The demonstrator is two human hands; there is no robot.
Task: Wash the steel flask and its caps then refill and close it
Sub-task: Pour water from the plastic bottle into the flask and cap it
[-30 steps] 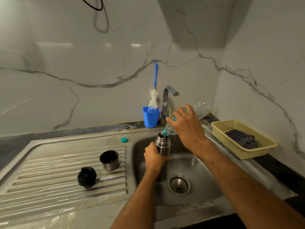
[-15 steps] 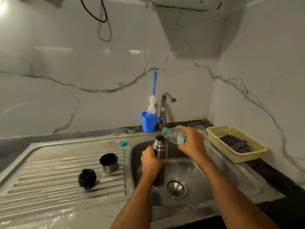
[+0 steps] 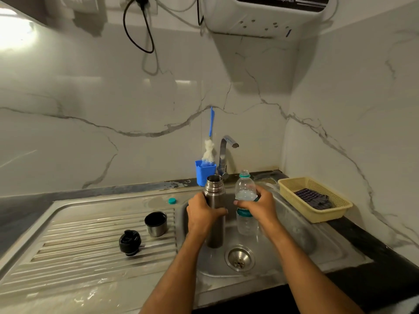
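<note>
The steel flask (image 3: 214, 191) stands upright and uncapped over the sink basin (image 3: 294, 241), and my left hand (image 3: 201, 215) grips its body. Just to its right my right hand (image 3: 260, 206) holds a clear plastic water bottle (image 3: 246, 223) upright, its mouth open. On the draining board (image 3: 79, 241) to the left stand the steel cup cap (image 3: 156, 223) and the black stopper cap (image 3: 130, 242). A small teal bottle cap (image 3: 172, 201) lies near the basin's back left corner.
A blue cup (image 3: 205, 172) holding a bottle brush (image 3: 209, 146) stands behind the flask, next to the steel tap (image 3: 226, 155). A yellow basket (image 3: 315, 198) with a dark cloth sits on the counter at right. The drain (image 3: 239, 257) lies below the hands.
My right hand has turned the plastic bottle from tilted over the flask's mouth to upright beside it. The camera has tipped upward; the left hand keeps its hold on the flask.
</note>
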